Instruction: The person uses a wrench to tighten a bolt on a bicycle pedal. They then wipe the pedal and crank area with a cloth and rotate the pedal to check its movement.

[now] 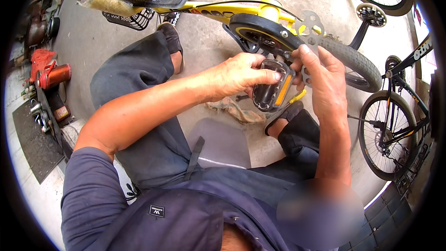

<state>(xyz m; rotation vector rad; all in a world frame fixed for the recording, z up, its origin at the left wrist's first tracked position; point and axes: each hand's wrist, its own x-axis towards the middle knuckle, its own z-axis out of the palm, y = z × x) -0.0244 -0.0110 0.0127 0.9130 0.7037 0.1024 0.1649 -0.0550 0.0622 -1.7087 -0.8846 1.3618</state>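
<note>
A black bicycle pedal (266,96) with an orange reflector sits at the crank of a small yellow bicycle (213,9). My left hand (232,76) grips the pedal, its thumb across the top. My right hand (325,81) is closed around a flat grey multi-hole spanner (310,27), whose lobed end sticks up above my fingers. The spanner's lower end is beside the pedal's inner side, where the axle meets the crank; my fingers partly hide that spot, so I cannot tell whether it is seated. Just above is the round black chain guard (248,24).
Beyond the chain guard is the bicycle's rear wheel (350,60), with a training wheel (371,15) near it. A rag (239,110) and a yellow-handled tool (298,95) lie on the floor between my feet. Another bicycle (395,125) stands right. Left are a red canister (55,75) and loose parts.
</note>
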